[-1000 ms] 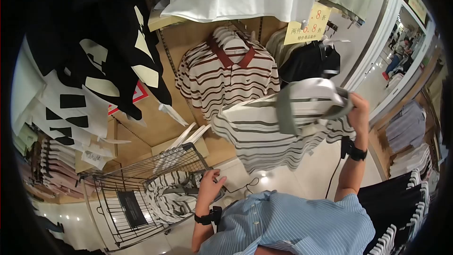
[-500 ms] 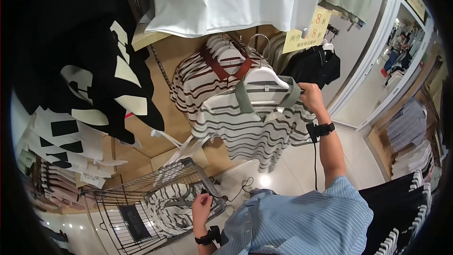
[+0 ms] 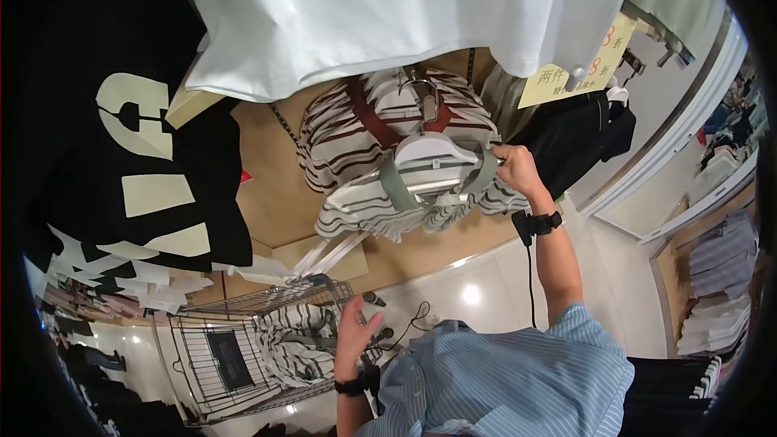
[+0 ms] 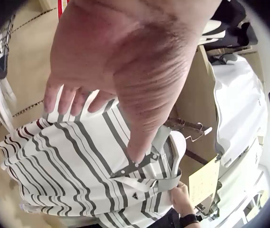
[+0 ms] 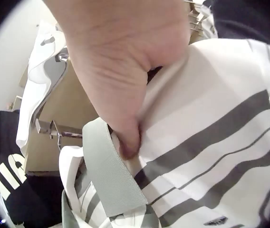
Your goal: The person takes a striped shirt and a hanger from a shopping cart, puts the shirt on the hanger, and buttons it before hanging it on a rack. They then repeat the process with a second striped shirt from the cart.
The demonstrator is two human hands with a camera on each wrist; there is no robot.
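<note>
A striped polo shirt with a grey-green collar (image 3: pixel 398 186) hangs on a white hanger (image 3: pixel 434 148) in front of the red-collared striped shirts (image 3: pixel 336 136). My right hand (image 3: pixel 518 171) grips it at the shoulder beside the collar; in the right wrist view the thumb of the hand (image 5: pixel 125 71) presses on the white cloth by the collar (image 5: pixel 111 166). My left hand (image 3: pixel 354 336) is held beside the cart, fingers extended and holding nothing. In the left wrist view the left hand (image 4: pixel 120 61) shows spread fingers, with the striped shirt (image 4: pixel 68 166) beyond it.
A metal cart (image 3: pixel 194 364) at lower left holds a crumpled striped garment (image 3: pixel 295 348). White shirts (image 3: pixel 388 16) hang overhead, black garments (image 3: pixel 65 154) at left, a black shirt (image 3: pixel 579 137) and yellow sign (image 3: pixel 566 77) at right. A cable (image 3: pixel 417 320) crosses near the cart.
My right hand has brought the grey-collared shirt left and up against the red-collared shirts. The left hand's fingers have straightened beside the cart. The head view has shifted.
</note>
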